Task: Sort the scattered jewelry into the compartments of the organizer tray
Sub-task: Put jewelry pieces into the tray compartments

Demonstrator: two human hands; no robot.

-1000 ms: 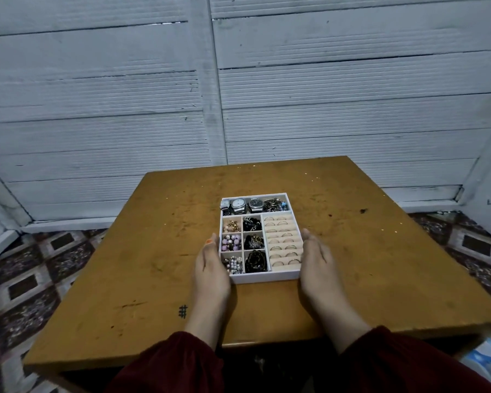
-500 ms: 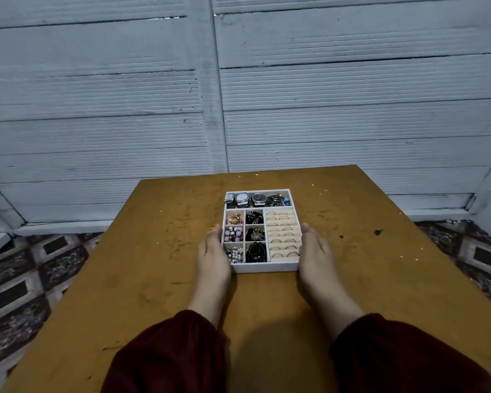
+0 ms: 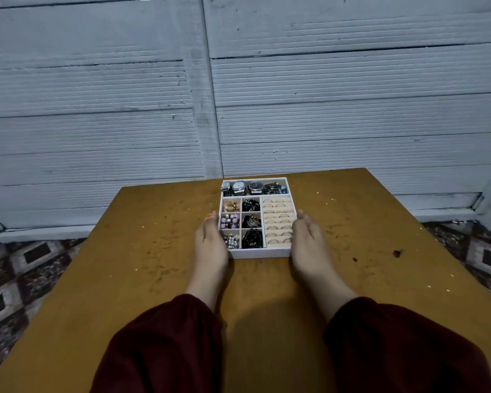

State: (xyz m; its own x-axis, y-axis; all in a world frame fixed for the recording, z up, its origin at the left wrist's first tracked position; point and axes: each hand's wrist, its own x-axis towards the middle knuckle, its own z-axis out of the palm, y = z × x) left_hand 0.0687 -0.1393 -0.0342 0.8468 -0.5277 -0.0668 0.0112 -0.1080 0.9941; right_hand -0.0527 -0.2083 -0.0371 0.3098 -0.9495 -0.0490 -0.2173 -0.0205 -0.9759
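While the organizer tray point(image 3: 262, 253) is sitting filled at frame centre on the table point(image 3: 153, 251), left hand point(image 3: 210, 242) and right hand point(image 3: 306, 241) are pressing flat against its sides, fingers straight; sorting looks finished, so only releasing seems left.

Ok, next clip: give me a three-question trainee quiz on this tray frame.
1. True or false: loose jewelry lies on the table outside the organizer tray.
2. Which compartment holds the watches? A) the long far row B) the slotted right section C) the near left cell
3. Fill in: the left hand and right hand lie flat against the tray's two ____.

Key: 1 false, none is visible; only specks and marks. 2 A. 3 sides; the slotted section holds the rings.
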